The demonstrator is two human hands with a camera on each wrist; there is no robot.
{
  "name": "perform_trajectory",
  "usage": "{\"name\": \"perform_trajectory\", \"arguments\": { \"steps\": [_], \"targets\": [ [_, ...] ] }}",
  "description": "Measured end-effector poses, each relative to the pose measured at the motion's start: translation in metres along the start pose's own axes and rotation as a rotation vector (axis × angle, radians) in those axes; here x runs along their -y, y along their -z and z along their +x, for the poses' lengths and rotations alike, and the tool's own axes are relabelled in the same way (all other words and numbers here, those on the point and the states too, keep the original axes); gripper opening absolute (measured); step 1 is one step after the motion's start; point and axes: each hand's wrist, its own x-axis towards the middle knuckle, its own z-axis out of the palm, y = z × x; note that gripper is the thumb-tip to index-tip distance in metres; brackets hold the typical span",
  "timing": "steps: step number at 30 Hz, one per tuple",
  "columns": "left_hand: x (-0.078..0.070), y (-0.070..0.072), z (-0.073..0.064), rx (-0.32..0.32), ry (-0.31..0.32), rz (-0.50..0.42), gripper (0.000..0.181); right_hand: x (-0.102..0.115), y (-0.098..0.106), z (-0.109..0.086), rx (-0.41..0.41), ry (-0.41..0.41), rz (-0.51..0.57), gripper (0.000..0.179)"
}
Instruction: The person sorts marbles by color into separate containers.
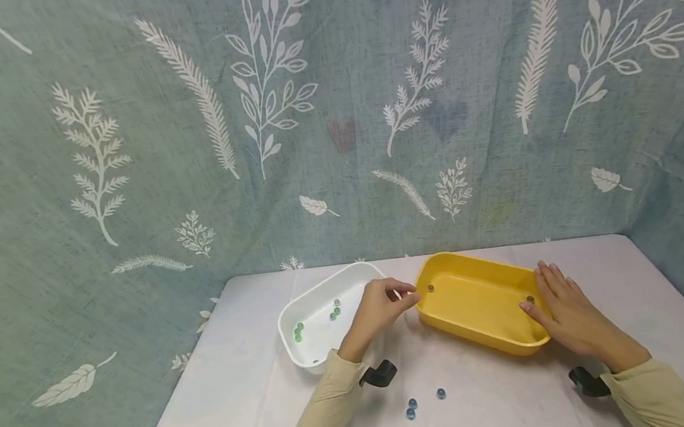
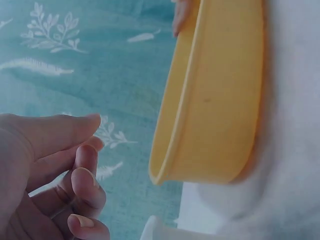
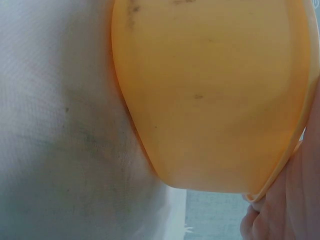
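Observation:
A yellow tray (image 1: 480, 327) stands at the right on the cloth, with one dark marble (image 1: 431, 288) at its left end and another marble (image 1: 530, 299) at its right end. My right hand (image 1: 571, 319) rests over the tray's right end, fingers extended along the rim and thumb toward the inside. My left hand (image 1: 380, 305) hovers by the left end, between the trays. Its thumb and index tips are close together with nothing visible between them, and the other fingers are loosely bent. To its left sits a white tray (image 1: 286, 313) holding several green marbles (image 1: 297, 331).
Three blue marbles, one of them apart (image 1: 441, 393), lie on the white tablecloth (image 1: 487, 404) in front of the trays. A small dark spot (image 1: 315, 361) shows at the white tray's near end. A leaf-patterned curtain (image 1: 335, 139) hangs behind the table.

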Motion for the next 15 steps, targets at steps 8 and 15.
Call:
{"name": "perform_trajectory", "arguments": {
  "steps": [8, 15],
  "targets": [
    [-0.003, 0.01, -0.035, 0.038, -0.005, 0.007, 0.019, -0.001, -0.003, -0.001, 0.003, 0.0, -0.002, 0.093],
    [0.008, 0.012, -0.067, 0.092, 0.047, -0.018, 0.021, -0.001, 0.0, 0.001, 0.004, 0.004, -0.015, 0.091]
  ]
}}
